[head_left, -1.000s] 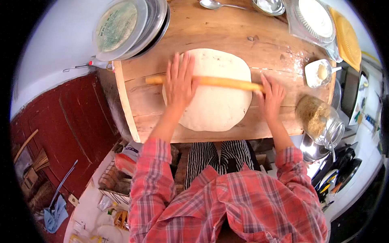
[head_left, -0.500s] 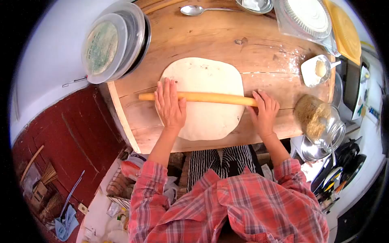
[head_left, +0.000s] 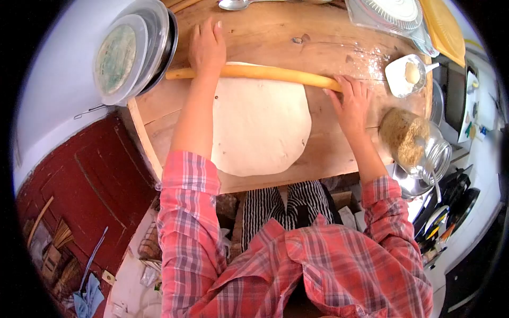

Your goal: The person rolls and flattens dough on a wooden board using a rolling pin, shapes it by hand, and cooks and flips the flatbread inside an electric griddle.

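Note:
A wooden rolling pin lies across the far edge of a flat, pale sheet of dough on the wooden table. My left hand has moved past the pin, its wrist over the pin's left part and its fingers bent over the wood beyond; what is under the palm is hidden. At the pin's right end, my right hand has its thumb and fingers around the tip, to the right of the dough.
Stacked lidded containers stand at the left. To the right are a small dish of flour and a glass jar of brown grains. A spoon, a clear plastic tray and a yellow lid sit at the far side.
The rolling pin has travelled away from me to the dough's far edge. My left hand has reached farther forward, past the pin, and my right hand has moved forward with the pin's end.

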{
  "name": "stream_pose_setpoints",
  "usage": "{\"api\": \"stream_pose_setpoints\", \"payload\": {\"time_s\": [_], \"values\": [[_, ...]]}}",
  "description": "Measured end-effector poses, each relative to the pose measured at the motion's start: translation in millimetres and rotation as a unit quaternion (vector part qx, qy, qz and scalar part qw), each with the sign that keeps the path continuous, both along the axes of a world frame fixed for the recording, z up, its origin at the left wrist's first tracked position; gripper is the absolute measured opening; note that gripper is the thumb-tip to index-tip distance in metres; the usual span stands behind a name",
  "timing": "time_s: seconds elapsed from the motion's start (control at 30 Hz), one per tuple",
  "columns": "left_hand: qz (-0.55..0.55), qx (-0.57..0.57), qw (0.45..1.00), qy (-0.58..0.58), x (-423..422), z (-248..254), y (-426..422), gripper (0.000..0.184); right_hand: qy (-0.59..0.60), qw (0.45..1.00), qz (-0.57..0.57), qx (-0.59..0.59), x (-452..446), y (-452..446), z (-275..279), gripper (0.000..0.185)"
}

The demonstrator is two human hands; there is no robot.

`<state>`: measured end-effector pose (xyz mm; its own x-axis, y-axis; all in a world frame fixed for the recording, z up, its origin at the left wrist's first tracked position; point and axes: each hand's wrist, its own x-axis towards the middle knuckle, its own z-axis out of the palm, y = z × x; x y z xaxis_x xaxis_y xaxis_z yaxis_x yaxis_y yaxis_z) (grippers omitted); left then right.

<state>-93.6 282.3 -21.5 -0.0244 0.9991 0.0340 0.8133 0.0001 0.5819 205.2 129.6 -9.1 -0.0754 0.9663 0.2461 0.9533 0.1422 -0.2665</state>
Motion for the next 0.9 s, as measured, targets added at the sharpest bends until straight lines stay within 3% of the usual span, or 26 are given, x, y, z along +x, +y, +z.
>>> {"api": "stream_pose_setpoints", "payload": {"time_s": [0.07, 0.2, 0.43, 0.5, 0.67, 0.9], "values": [[0.028, 0.055, 0.990, 0.128, -8.8, -12.8, -33.6, 0.052, 0.010, 1.000, 0.008, -0.006, -1.8, -16.7, -2.2, 0.042], [-0.022, 0.060, 0.969, 0.240, -39.5, -4.7, -133.0, 0.062, 0.038, 0.997, 0.030, -0.063, -8.6, -69.8, -1.2, 0.044], [-0.046, 0.011, 0.977, 0.210, -81.6, 17.1, -232.5, 0.049, 0.063, 0.991, 0.047, -0.110, -32.5, -147.2, 13.1, 0.049], [-0.036, 0.058, 0.979, 0.190, -85.9, 7.4, -248.2, 0.044, 0.076, 0.991, 0.053, -0.094, -40.4, -156.9, 15.3, 0.050], [-0.020, 0.031, 0.982, 0.187, -91.6, 15.0, -300.2, 0.044, 0.067, 0.987, 0.049, -0.139, -48.3, -201.7, 15.7, 0.054], [0.027, 0.032, 0.986, 0.160, -89.5, 25.0, -355.8, 0.038, 0.052, 0.991, 0.045, -0.115, -61.9, -226.2, 22.4, 0.047]]}}
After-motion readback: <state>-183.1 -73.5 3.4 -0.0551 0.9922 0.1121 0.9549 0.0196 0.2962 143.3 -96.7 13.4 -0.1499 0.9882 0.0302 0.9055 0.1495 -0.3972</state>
